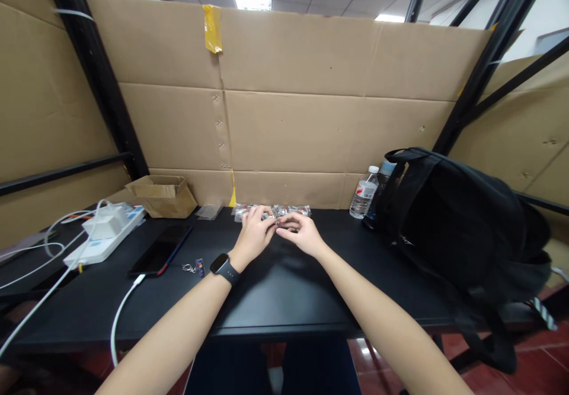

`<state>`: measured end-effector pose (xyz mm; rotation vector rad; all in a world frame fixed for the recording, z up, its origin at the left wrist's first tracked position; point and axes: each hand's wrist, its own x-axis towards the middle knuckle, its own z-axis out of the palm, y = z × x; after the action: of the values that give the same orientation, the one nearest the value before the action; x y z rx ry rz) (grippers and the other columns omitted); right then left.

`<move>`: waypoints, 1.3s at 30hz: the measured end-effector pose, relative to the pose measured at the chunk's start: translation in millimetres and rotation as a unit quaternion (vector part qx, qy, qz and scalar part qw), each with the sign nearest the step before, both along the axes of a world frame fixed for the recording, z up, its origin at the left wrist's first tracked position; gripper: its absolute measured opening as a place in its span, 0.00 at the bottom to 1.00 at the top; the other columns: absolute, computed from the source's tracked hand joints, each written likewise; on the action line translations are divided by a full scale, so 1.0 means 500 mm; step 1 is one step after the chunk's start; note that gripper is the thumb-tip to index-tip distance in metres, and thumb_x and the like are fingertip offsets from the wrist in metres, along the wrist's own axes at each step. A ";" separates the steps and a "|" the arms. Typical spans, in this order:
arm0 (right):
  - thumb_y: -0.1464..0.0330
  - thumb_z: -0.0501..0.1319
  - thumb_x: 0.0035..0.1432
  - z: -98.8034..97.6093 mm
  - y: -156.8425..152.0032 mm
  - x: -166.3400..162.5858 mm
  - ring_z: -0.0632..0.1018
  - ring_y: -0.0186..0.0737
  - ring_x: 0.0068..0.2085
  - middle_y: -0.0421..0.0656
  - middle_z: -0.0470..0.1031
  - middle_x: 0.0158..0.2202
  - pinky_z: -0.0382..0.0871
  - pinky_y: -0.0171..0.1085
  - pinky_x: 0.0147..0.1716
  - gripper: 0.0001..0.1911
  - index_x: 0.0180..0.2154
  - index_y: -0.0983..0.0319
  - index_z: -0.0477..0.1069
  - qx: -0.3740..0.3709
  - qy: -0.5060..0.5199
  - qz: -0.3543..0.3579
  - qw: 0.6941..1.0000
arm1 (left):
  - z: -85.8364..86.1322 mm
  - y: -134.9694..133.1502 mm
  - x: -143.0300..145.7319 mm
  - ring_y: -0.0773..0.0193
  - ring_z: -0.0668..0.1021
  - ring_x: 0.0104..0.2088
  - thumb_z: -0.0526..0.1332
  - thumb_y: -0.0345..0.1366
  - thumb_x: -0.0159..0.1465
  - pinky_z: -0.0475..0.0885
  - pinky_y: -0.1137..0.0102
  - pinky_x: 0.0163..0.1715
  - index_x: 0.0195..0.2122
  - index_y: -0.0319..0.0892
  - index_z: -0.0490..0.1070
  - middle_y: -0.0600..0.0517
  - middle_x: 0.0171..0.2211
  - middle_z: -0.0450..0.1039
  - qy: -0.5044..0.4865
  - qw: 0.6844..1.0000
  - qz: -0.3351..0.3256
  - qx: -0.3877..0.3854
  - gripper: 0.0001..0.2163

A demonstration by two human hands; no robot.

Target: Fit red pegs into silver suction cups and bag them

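Note:
My left hand (258, 227), with a dark watch (224, 268) on its wrist, and my right hand (304, 233) meet above the middle of the black table. Fingertips of both pinch around one tiny shiny piece (278, 223), mostly covered by the fingers and too small to name. Just behind the hands lie clear plastic bags (292, 210) of small silvery and reddish items, partly hidden. Left of the watch, a small dark purple charm (200, 267) rests on the table beside a silvery key ring (189, 268).
A phone (162, 249) with a white cable lies left, near a power strip (106, 238) with plugs. Behind it stand an open cardboard box (164, 196) and a flat clear bag (208, 210). A water bottle (364, 193) and black backpack (457, 223) occupy the right; cardboard (293, 128) walls the back.

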<state>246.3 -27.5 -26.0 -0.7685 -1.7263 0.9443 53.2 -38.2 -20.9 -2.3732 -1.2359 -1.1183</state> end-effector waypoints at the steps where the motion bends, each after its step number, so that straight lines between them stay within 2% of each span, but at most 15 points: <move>1: 0.56 0.72 0.49 -0.001 0.000 -0.001 0.83 0.49 0.46 0.46 0.80 0.43 0.78 0.44 0.47 0.20 0.39 0.61 0.72 -0.009 -0.002 -0.001 1.000 | 0.002 -0.003 0.001 0.50 0.69 0.54 0.58 0.33 0.67 0.62 0.54 0.53 0.41 0.47 0.77 0.45 0.50 0.70 0.009 1.000 0.002 0.006 0.08; 6: 0.54 0.71 0.51 -0.004 0.009 0.003 0.84 0.46 0.39 0.44 0.81 0.36 0.78 0.41 0.38 0.18 0.35 0.61 0.74 -0.036 -0.047 -0.032 0.998 | 0.006 -0.011 0.009 0.49 0.68 0.55 0.59 0.32 0.66 0.61 0.52 0.53 0.37 0.46 0.78 0.45 0.51 0.72 0.030 0.999 0.004 0.021 0.07; 11: 0.53 0.66 0.56 -0.010 0.029 0.019 0.83 0.44 0.38 0.45 0.81 0.32 0.74 0.37 0.34 0.19 0.36 0.63 0.76 -0.069 -0.028 0.027 0.997 | -0.002 -0.005 0.012 0.50 0.70 0.53 0.61 0.35 0.66 0.61 0.53 0.52 0.36 0.46 0.78 0.45 0.48 0.72 -0.018 1.000 0.013 0.009 0.06; 14: 0.54 0.65 0.58 -0.013 0.039 0.026 0.81 0.42 0.35 0.44 0.80 0.33 0.73 0.37 0.33 0.18 0.37 0.62 0.77 -0.039 -0.056 0.025 0.997 | -0.006 -0.001 0.012 0.51 0.70 0.53 0.62 0.36 0.66 0.61 0.53 0.54 0.37 0.46 0.78 0.46 0.47 0.72 -0.026 1.000 0.005 0.007 0.05; 17: 0.57 0.63 0.61 -0.011 0.041 0.030 0.79 0.41 0.36 0.44 0.79 0.36 0.73 0.37 0.34 0.14 0.36 0.61 0.77 0.028 -0.104 -0.002 0.994 | -0.007 0.003 0.011 0.52 0.71 0.52 0.62 0.37 0.66 0.61 0.54 0.55 0.37 0.46 0.78 0.46 0.46 0.71 -0.022 1.000 -0.017 -0.005 0.06; 21: 0.64 0.61 0.63 -0.008 0.039 0.037 0.76 0.43 0.42 0.46 0.76 0.41 0.71 0.42 0.43 0.08 0.33 0.60 0.74 0.153 -0.205 -0.042 0.966 | -0.008 0.012 0.008 0.55 0.72 0.50 0.54 0.38 0.71 0.65 0.59 0.52 0.42 0.46 0.75 0.47 0.45 0.71 -0.041 0.995 -0.065 -0.062 0.10; 23: 0.67 0.60 0.64 -0.009 0.038 0.041 0.76 0.43 0.44 0.46 0.74 0.41 0.69 0.44 0.48 0.06 0.33 0.60 0.73 0.185 -0.245 -0.053 0.950 | -0.013 0.016 0.005 0.56 0.72 0.50 0.51 0.39 0.72 0.66 0.60 0.52 0.48 0.46 0.73 0.47 0.46 0.71 -0.048 0.991 -0.083 -0.096 0.12; 27: 0.70 0.59 0.64 -0.012 0.041 0.046 0.74 0.43 0.43 0.45 0.72 0.40 0.69 0.43 0.48 0.05 0.34 0.60 0.71 0.191 -0.268 -0.046 0.943 | -0.031 0.019 0.004 0.54 0.71 0.52 0.57 0.46 0.69 0.65 0.57 0.53 0.49 0.49 0.74 0.48 0.50 0.71 0.027 0.984 -0.091 -0.150 0.12; 34: 0.71 0.59 0.64 -0.019 0.044 0.044 0.74 0.41 0.43 0.45 0.72 0.40 0.69 0.42 0.48 0.07 0.32 0.61 0.72 0.183 -0.276 -0.039 0.943 | -0.045 0.022 0.003 0.52 0.71 0.51 0.60 0.45 0.67 0.67 0.56 0.52 0.47 0.52 0.77 0.49 0.49 0.73 0.072 0.981 -0.086 -0.158 0.11; 36: 0.70 0.60 0.63 -0.022 0.046 0.043 0.75 0.41 0.43 0.45 0.73 0.40 0.69 0.41 0.48 0.07 0.32 0.61 0.74 0.181 -0.285 -0.033 0.941 | -0.041 0.034 -0.013 0.53 0.72 0.51 0.59 0.42 0.68 0.67 0.57 0.53 0.48 0.52 0.76 0.49 0.49 0.74 0.064 0.982 -0.082 -0.158 0.11; 39: 0.68 0.62 0.62 -0.013 0.052 0.060 0.76 0.41 0.40 0.45 0.76 0.38 0.69 0.40 0.45 0.07 0.31 0.61 0.76 0.170 -0.309 -0.023 0.935 | -0.034 0.063 -0.064 0.56 0.75 0.51 0.55 0.32 0.67 0.68 0.61 0.52 0.51 0.50 0.75 0.48 0.50 0.76 0.040 0.987 -0.053 -0.149 0.15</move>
<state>276.5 -1.3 -32.5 -0.9257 -2.3233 0.3557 21.0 -6.8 -37.9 -2.7016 -1.3447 -0.9084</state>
